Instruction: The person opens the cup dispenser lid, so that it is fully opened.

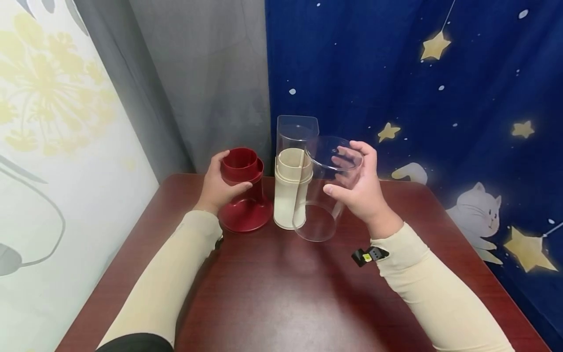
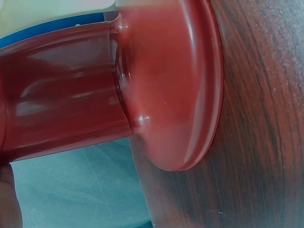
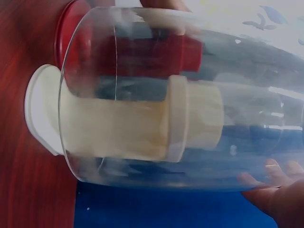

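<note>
My left hand (image 1: 218, 186) grips the upper part of a red stand (image 1: 246, 215) with a wide round base and a cup-like top; the base rests on the table. In the left wrist view the red base (image 2: 166, 85) fills the middle. My right hand (image 1: 362, 188) holds a clear open cylinder (image 1: 323, 195) near its top rim, slightly tilted. Beside the red stand is a cream stand (image 1: 288, 200) with a ringed top, seen through the clear cylinder (image 3: 247, 109) in the right wrist view. Behind it rises a clear container (image 1: 297, 128).
The dark red wooden table (image 1: 272, 303) extends toward me. Behind its back edge hang a grey curtain (image 1: 211, 73) and a blue curtain (image 1: 352, 63) with stars. A patterned white surface (image 1: 57, 161) borders the left side.
</note>
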`<state>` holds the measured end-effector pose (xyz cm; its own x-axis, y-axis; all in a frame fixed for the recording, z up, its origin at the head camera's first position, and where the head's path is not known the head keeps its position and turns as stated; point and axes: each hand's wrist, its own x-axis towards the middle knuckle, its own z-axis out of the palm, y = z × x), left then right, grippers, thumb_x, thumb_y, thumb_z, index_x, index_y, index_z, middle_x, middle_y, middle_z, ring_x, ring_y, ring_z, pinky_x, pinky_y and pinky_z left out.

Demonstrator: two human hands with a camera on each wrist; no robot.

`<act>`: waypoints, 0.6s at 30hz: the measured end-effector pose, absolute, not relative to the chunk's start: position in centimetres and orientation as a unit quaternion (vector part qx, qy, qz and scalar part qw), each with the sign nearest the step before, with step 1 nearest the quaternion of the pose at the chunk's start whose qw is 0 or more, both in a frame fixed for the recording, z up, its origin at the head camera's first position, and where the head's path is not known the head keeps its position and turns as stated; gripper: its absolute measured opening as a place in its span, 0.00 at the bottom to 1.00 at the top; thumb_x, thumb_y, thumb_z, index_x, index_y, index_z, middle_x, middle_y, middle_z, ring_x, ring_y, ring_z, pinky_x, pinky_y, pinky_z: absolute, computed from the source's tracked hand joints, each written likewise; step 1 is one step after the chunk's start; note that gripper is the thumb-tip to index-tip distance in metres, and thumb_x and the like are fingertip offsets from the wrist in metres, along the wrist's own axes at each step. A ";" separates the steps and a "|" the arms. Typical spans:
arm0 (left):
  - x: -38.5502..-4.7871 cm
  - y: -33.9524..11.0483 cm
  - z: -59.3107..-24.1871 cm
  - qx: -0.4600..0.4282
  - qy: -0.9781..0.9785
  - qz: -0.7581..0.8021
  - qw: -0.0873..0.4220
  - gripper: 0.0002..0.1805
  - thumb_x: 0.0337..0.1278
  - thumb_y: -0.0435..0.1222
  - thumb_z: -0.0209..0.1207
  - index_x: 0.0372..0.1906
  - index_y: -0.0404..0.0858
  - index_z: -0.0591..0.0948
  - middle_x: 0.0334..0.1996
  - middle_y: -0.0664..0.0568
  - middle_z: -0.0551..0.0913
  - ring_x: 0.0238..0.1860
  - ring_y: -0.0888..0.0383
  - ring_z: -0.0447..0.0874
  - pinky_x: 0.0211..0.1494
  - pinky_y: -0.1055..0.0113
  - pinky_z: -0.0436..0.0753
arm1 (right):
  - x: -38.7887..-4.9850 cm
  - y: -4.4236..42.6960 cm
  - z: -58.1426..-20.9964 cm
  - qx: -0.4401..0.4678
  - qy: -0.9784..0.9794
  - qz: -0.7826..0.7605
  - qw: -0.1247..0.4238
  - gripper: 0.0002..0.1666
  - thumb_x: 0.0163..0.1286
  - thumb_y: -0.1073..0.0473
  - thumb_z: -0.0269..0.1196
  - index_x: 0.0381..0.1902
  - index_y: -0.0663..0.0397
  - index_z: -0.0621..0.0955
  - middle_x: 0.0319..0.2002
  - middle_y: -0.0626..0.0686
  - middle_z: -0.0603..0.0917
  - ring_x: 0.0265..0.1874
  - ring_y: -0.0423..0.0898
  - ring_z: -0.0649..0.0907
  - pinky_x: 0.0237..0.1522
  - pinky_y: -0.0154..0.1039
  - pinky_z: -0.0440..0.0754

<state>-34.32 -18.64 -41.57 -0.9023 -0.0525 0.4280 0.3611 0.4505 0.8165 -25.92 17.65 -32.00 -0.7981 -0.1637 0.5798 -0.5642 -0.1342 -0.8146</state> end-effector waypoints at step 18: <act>-34.0 -18.3 -41.6 -0.083 -0.828 -0.515 0.205 0.57 0.45 0.45 0.82 0.79 0.57 0.61 0.74 0.51 0.71 0.71 0.48 0.71 0.62 0.42 0.86 | -27.7 18.8 -37.3 0.233 -0.633 0.704 0.223 0.60 0.46 0.86 0.71 0.71 0.49 0.59 0.69 0.52 0.67 0.66 0.54 0.71 0.50 0.33 0.88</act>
